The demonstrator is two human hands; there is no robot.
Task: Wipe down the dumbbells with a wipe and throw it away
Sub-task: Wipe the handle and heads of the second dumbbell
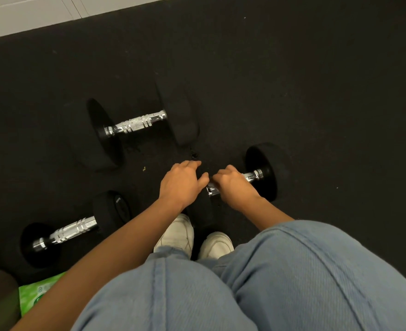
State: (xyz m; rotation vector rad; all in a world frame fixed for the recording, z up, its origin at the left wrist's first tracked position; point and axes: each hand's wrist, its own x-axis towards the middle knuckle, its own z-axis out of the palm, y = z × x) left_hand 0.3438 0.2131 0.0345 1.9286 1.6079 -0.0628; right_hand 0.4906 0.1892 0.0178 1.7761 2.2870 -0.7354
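Knees [221,295], hands [182,183] [233,186] on dumbbell [265,172] (rightmost)

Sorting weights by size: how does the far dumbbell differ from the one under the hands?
The far dumbbell has bigger heads and lies untouched, handle fully showing. The held dumbbell has smaller heads; the right hand grips its handle, the left hand rests on one head. Both have black heads and chrome handles.

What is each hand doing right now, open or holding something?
Left hand: open, resting on the black end of the nearest dumbbell.
Right hand: curled round that dumbbell's chrome handle; any wipe under it cannot be told.
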